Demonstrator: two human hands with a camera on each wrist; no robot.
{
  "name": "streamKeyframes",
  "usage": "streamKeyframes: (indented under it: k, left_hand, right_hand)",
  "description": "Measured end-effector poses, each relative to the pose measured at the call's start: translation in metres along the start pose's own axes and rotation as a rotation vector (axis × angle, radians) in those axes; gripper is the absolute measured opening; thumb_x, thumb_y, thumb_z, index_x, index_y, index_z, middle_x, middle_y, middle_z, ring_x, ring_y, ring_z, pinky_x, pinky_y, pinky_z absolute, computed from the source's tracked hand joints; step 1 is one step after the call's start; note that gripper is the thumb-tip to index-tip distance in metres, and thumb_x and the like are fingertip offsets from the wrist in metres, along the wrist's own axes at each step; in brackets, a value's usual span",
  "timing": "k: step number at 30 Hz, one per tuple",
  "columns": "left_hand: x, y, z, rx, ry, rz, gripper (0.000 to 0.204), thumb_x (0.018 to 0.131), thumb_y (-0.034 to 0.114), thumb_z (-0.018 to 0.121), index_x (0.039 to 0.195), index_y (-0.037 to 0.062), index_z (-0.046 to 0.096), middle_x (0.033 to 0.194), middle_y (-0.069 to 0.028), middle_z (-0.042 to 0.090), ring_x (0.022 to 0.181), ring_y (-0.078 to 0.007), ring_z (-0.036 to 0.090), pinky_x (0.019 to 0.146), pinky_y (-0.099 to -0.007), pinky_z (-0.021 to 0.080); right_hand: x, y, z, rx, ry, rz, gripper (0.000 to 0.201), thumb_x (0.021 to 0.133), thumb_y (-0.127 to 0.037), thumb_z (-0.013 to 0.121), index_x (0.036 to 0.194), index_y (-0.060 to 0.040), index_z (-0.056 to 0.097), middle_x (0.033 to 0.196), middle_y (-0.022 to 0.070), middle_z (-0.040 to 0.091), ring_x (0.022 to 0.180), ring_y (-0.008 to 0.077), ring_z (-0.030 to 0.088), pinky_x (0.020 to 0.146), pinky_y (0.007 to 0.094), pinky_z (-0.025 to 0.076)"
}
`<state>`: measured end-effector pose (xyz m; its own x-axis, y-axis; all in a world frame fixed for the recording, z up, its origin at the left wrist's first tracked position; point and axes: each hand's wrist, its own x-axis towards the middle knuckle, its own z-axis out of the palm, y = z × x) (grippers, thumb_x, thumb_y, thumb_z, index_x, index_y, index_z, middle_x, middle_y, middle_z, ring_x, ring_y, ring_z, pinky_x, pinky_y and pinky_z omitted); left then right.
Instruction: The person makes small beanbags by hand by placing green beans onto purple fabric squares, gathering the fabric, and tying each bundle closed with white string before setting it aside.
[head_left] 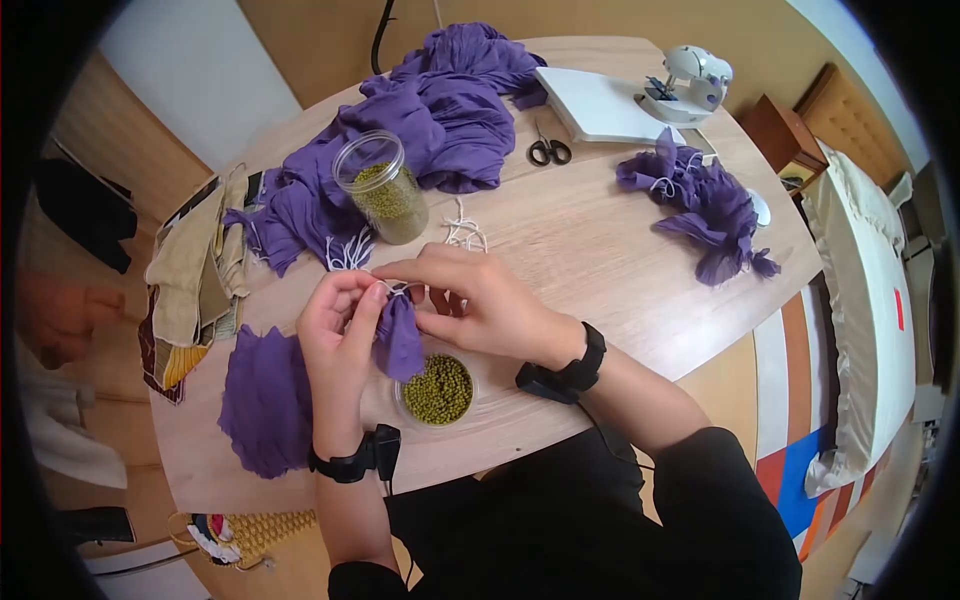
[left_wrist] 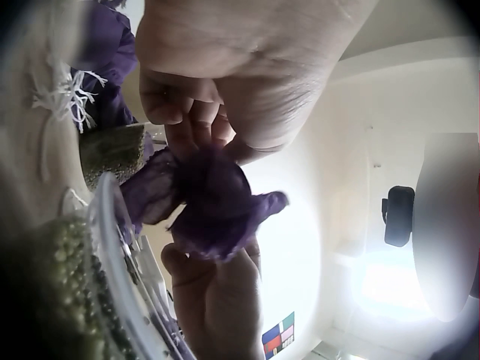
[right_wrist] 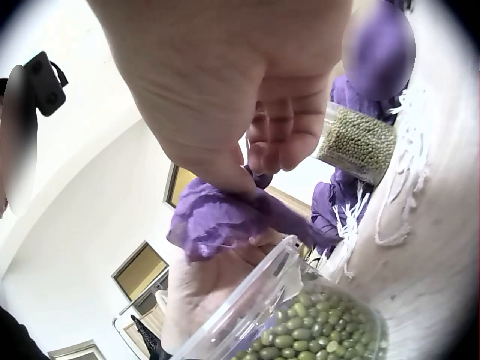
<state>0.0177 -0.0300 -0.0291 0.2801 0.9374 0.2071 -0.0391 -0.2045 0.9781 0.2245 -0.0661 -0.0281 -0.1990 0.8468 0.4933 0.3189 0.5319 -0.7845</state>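
In the head view the left hand (head_left: 340,325) pinches a gathered purple cloth piece (head_left: 400,340) near its top, where white string is looped round it. The right hand (head_left: 490,305) has curled fingers at the same string from the other side. Below the cloth stands a clear tub of green beans (head_left: 438,390). The left wrist view shows the cloth (left_wrist: 214,202) bunched between both hands; in the right wrist view the cloth (right_wrist: 217,221) hangs beside the tub's rim. Fingertips are partly hidden behind cloth and hands.
A jar of beans (head_left: 390,200) stands behind the hands, by heaped purple fabric (head_left: 440,120) and white strings (head_left: 465,230). Scissors (head_left: 549,151), a white sewing machine (head_left: 690,85) and tied purple pieces (head_left: 705,215) lie farther right. A flat purple cloth (head_left: 265,400) is at left.
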Motion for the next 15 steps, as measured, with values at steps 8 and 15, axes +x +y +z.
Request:
streamKeyframes:
  k: [8,15]
  left_hand:
    - [0.0,-0.011,0.003,-0.124,-0.032,-0.072,0.011,0.105,0.006,0.067,0.113,-0.0008,0.065,0.099,-0.0043,0.074,0.09,-0.0056,0.066,0.079,-0.02,0.05]
    - [0.009,-0.016,-0.001,-0.119,-0.001,0.01,0.016,0.107,0.014,0.065,0.115,0.0,0.065,0.087,-0.0034,0.068,0.077,-0.0073,0.061,0.07,-0.022,0.047]
  right_hand:
    - [-0.001,0.004,0.001,0.151,0.041,0.105,0.011,0.094,-0.01,0.075,0.101,-0.0016,0.073,0.084,0.0093,0.071,0.069,0.0141,0.065,0.063,0.0296,0.053]
    - [-0.002,0.02,-0.045,0.354,0.385,0.198,0.006,0.101,-0.007,0.068,0.106,-0.005,0.07,0.092,-0.0013,0.068,0.082,0.0085,0.065,0.072,0.0241,0.052]
